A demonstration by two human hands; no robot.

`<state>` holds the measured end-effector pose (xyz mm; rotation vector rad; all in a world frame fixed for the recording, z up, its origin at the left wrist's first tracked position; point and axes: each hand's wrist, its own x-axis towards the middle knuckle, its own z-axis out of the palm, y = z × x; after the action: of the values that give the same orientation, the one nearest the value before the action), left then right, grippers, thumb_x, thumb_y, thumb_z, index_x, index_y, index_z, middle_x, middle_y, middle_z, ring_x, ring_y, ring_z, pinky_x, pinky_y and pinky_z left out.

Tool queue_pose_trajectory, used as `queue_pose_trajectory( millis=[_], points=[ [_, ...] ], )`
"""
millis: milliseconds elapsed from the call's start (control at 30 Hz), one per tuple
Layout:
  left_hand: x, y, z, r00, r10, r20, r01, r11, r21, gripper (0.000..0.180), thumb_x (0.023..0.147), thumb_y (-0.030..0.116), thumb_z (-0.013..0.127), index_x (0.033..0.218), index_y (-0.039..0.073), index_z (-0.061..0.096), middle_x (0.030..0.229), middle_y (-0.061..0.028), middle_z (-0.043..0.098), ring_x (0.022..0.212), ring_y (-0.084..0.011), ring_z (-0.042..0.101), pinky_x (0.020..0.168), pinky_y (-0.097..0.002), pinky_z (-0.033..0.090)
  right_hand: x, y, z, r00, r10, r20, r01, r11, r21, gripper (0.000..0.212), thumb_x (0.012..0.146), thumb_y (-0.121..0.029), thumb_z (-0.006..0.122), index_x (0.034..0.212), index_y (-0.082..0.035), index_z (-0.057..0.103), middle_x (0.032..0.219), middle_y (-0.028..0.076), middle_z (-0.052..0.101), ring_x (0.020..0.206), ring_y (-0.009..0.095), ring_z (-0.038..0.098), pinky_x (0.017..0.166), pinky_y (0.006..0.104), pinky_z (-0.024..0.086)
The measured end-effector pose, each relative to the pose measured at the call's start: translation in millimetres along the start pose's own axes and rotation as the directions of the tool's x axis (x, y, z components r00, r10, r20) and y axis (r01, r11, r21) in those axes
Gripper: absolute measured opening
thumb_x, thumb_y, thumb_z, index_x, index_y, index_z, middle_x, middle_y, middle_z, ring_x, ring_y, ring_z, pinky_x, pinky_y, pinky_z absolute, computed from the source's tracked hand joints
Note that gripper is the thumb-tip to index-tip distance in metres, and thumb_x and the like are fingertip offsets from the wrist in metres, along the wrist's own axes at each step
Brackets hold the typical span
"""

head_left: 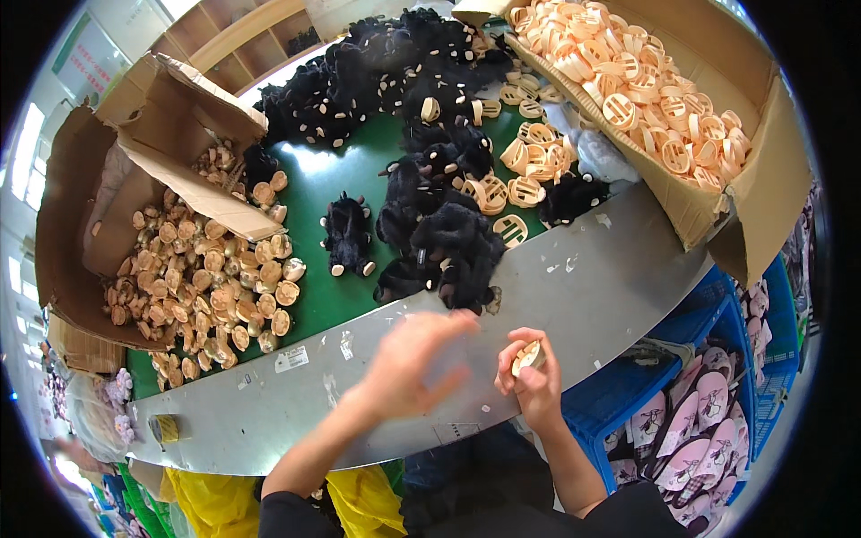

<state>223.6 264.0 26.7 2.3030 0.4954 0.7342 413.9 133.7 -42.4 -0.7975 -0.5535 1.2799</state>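
Note:
Just past the steel edge of the table, my right hand (536, 381) pinches a small cream-coloured plastic shell piece (528, 358) with a golden rim. My left hand (414, 360) is over the metal strip, blurred by motion, its thumb apart from its outstretched fingers and nothing visible in it. Close beyond the left hand lies a heap of black plush pieces (453, 238) with small pale tips. One black plush piece (347, 235) lies alone on the green mat.
An open carton (67, 215) at left spills gold-and-cream shells (202, 296) over the table. At right a tilted carton (753, 211) holds slotted cream plastic rings (628, 90); several rings (536, 152) lie loose. Blue crates (619, 394) with pink slipper pieces (691, 430) stand right of me.

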Motion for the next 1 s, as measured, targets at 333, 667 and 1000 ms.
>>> queue_pose_trajectory(
  millis=[333, 667, 1000],
  points=[
    [45.8, -207.8, -49.9, 0.754, -0.442, -0.486, 0.653, 0.423, 0.627, 0.049, 0.085, 0.032, 0.075, 0.114, -0.005, 0.063, 0.116, -0.0259, 0.063, 0.114, -0.0405, 0.059, 0.097, -0.0473, 0.05, 1.3, 1.3, 2.9, 0.999, 0.033, -0.037, -0.021, 0.961, 0.276, 0.042, 0.082, -0.02, 0.049, 0.12, -0.003, 0.046, 0.103, 0.02, 0.061, 0.061, 0.013, 0.049, 0.054, 0.0284, 0.046],
    [4.0, -98.4, -73.5, 0.681, -0.531, -0.504, 0.506, 0.839, -0.199, 0.015, 0.086, 0.007, 0.068, 0.097, -0.003, 0.069, 0.083, -0.0006, 0.068, 0.075, -0.0094, 0.058, 0.072, -0.0271, 0.049, -18.9, 0.6, 7.6, 0.999, 0.034, -0.009, -0.035, 0.998, -0.052, 0.023, 0.1, -0.018, 0.047, 0.094, 0.0, 0.061, 0.086, 0.015, 0.067, 0.065, 0.016, 0.059, 0.058, 0.0277, 0.049],
    [-97.2, 69.6, 2.2, 0.641, -0.733, -0.229, 0.183, 0.436, -0.881, 0.038, 0.091, -0.005, 0.057, 0.129, -0.004, 0.058, 0.117, -0.007, 0.068, 0.108, -0.0133, 0.064, 0.097, -0.0269, 0.05, 0.4, -25.1, 85.3, 0.93, -0.086, 0.358, 0.303, 0.732, -0.61, 0.026, 0.09, -0.023, 0.076, 0.104, -0.002, 0.069, 0.087, 0.005, 0.062, 0.075, 0.01, 0.058, 0.068, 0.026, 0.048]
  ],
)
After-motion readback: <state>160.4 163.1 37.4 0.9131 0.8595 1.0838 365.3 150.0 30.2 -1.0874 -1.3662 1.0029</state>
